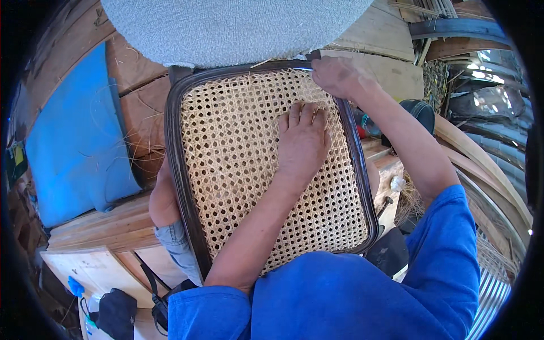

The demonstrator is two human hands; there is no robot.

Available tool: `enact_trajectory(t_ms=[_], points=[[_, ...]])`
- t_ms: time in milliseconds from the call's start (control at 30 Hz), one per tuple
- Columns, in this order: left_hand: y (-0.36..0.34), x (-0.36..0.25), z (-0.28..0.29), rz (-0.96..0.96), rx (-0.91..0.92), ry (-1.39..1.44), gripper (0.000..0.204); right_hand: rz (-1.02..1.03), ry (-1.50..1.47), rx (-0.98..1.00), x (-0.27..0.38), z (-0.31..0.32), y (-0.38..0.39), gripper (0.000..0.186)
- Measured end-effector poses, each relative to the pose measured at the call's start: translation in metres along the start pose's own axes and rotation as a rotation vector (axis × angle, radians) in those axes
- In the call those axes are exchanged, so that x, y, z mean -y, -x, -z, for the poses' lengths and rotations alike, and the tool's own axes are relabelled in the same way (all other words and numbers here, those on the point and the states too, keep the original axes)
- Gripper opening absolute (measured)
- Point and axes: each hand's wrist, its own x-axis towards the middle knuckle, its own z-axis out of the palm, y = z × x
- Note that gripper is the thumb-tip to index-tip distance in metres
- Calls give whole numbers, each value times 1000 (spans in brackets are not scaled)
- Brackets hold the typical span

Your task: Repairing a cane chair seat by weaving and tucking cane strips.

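**Steadying the woven cane panel (232, 153)**

Set in a dark frame (174, 136), apparently across the lap. Resting the left hand (304, 141) on the weave, fingers spread slightly, gripping nothing. Curling the right hand's (338, 77) fingers at the far right corner; cannot tell how tightly, nor whether on strand or rim. Probably securing the cane edge; likely calls next for steady pressure while moving along the rim. Cannot make out the right fingertips, the near left corner behind forearm (249, 243) and blue shirt (340, 294), or anything under the grey padded cloth (238, 31).
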Motion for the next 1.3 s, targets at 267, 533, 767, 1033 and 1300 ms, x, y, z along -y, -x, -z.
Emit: enact_trajectory(t_ms=[267, 533, 767, 1033, 1300], points=[[-2, -1, 2, 5, 19, -14, 41, 20, 120, 32, -1, -11, -8, 28], [0, 0, 1, 17, 18, -2, 39, -92, 32, 73, 8, -13, -16, 28], [2, 3, 0, -1, -38, 19, 38, -126, -4, 180, 20, 16, -25, 28], [1, 2, 0, 5, -26, 25, 39, -8, -196, 145, -16, 2, -24, 40], [-1, 2, -1, 5, 3, 20, 40, -125, -229, 181, 5, 6, -21, 37]])
